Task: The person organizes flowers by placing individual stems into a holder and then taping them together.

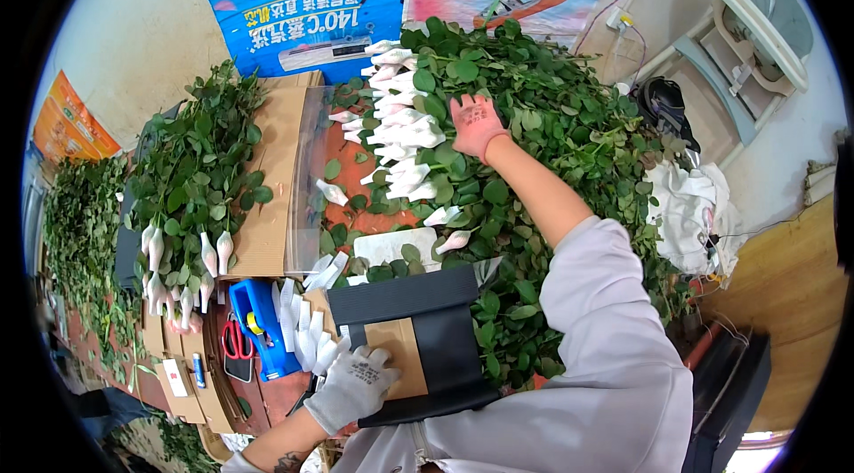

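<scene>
My right hand (479, 126), in a pink glove, reaches over a large pile of leafy green rose stems (551, 117). Its fingers are apart and touch the leaves beside a row of buds in white sleeves (409, 130). In a grey glove, my left hand (356, 384) rests with loosely bent, parted fingers at the edge of a brown cardboard piece (398, 357). That cardboard lies on a black ridged sheet (445, 322) in front of me. One sleeved bud (455, 242) lies just beyond the sheet, and another (332, 192) sits apart to the left.
A blue tape dispenser (264, 331), red-handled scissors (237, 341) and white strips (302, 326) lie left of the sheet. Another rose bunch (196, 161) rests on cardboard (271, 170) at left. A white bag (698, 215) and a high chair (756, 37) are at right.
</scene>
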Demonstrator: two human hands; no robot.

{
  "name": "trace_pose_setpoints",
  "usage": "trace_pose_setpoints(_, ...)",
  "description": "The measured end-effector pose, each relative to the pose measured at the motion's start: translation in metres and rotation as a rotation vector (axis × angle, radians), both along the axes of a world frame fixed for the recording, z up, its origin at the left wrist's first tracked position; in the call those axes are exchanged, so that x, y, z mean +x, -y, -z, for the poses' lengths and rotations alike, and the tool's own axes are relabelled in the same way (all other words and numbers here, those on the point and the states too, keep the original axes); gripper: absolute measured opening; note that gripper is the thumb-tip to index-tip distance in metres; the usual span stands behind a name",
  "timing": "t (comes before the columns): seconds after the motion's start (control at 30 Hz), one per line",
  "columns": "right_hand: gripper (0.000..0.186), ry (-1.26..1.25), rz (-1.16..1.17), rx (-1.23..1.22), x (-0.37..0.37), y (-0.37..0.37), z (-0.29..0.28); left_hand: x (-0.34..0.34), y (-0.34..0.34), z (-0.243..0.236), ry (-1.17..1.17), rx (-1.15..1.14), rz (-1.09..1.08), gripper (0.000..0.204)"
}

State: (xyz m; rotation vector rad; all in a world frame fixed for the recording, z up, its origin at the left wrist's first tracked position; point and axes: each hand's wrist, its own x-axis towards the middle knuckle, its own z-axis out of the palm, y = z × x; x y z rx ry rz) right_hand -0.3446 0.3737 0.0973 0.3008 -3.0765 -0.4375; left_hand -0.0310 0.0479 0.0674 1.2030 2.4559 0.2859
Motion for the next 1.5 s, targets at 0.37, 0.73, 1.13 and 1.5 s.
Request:
trace_pose_setpoints(0.37,0.074,-0.133,-0.113,-0.305,-0.018,-0.063,-0.054,-0.008,-0.007,-0.013,0.046,-0.007,-0.021,0.036)
trace_pose_setpoints(0.73,0.058,-0.459,-0.198,-1.013,0.048,-0.136,-0.084,-0.088,-0.074,-0.114,0.857,0.549,0.149,0.057)
trace_pose_setpoints(1.13,0.077,-0.418,-0.490,-0.904,0.114,-0.126,-0.091,-0.242,-0.234,-0.087,0.932,1.388,-0.098,0.040)
trace_pose_setpoints(1.5,0.051,-0.572,-0.418,-1.074,0.153,-0.196,-0.013,-0.285,-0.239,-0.121,-0.714,0.591,-0.026,0.074)
